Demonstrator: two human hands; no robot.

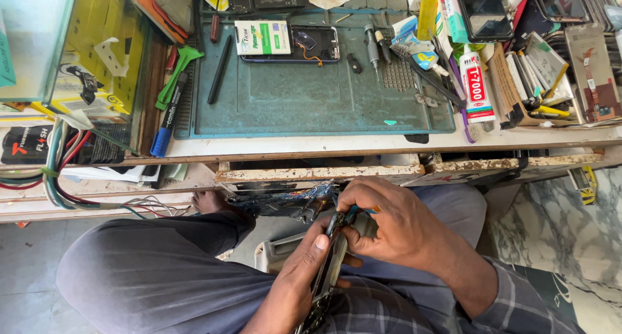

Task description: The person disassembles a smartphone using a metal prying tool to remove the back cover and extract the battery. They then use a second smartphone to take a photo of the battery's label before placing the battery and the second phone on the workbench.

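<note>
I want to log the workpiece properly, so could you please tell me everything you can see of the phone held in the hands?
The phone is a thin dark slab seen almost edge-on, held over the lap below the bench edge. The left hand grips it from below, thumb along its side. The right hand presses a blue-tipped tool against its upper end. Its faces are hidden, so its condition cannot be told.

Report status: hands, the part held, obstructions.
Left hand grips dark phone frame edge-on over the lap. Right hand works blue-handled tool at its top. Nothing in the way.
</note>
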